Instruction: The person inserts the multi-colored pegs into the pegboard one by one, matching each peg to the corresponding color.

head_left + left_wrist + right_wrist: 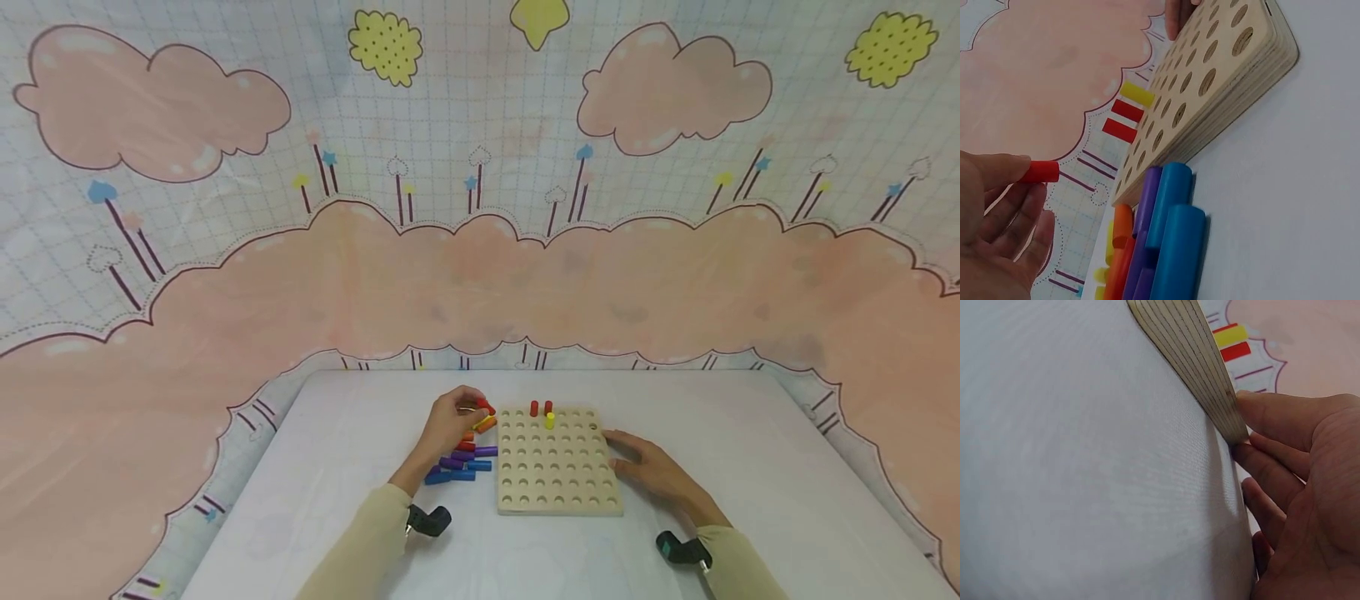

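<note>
My left hand (448, 427) pinches a red peg (1046, 172) between thumb and fingertips, off the board's upper left corner and above the loose pegs. The wooden pegboard (566, 490), with rows of round holes, lies flat on the table. Two red pegs (1124, 120) and one yellow peg (550, 421) stand upright in holes near its far edge. My right hand (660, 472) rests against the board's right edge, its thumb and fingertips touching the side, as the right wrist view shows. Left of the board lie loose pegs: blue (1179, 250), purple (1148, 203), orange (1122, 224), red and yellow.
The white table (750, 467) reaches back to a cloth backdrop (487, 283) printed with clouds. A dark wrist camera (430, 521) sits at the left sleeve, and another dark wrist camera (681, 548) at the right sleeve.
</note>
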A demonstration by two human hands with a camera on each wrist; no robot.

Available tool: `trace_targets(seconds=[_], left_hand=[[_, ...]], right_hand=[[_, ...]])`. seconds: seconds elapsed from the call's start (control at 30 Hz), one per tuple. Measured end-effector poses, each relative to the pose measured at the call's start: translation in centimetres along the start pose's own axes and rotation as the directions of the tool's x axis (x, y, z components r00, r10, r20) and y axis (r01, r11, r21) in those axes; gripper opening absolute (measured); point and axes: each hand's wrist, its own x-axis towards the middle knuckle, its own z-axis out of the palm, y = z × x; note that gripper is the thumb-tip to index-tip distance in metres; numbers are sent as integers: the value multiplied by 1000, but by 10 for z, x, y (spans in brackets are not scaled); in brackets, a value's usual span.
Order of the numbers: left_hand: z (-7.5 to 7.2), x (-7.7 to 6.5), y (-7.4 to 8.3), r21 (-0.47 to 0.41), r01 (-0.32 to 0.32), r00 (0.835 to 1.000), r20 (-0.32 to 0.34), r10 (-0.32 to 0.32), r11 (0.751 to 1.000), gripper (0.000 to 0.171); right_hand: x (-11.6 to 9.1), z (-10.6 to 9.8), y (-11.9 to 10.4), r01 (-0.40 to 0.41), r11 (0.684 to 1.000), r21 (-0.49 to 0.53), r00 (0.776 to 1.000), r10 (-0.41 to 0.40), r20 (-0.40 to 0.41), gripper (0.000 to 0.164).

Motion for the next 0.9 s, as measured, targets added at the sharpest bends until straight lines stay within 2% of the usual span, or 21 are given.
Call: trace_targets(seconds=[0.37,0.6,0.9], left_hand=[[23,15,3,-3,-51,999,-6,51,999,23],[36,25,4,-4,-17,1000,10,17,1000,26],[49,41,-4,4,16,1000,-10,-16,1000,20]], right_hand=[[0,-2,2,5,1000,8,1000,-5,4,57],[3,-4,2,9,1000,6,1000,-9,2,56],[7,-6,3,-10,1000,-2,1000,10,-7,56]])
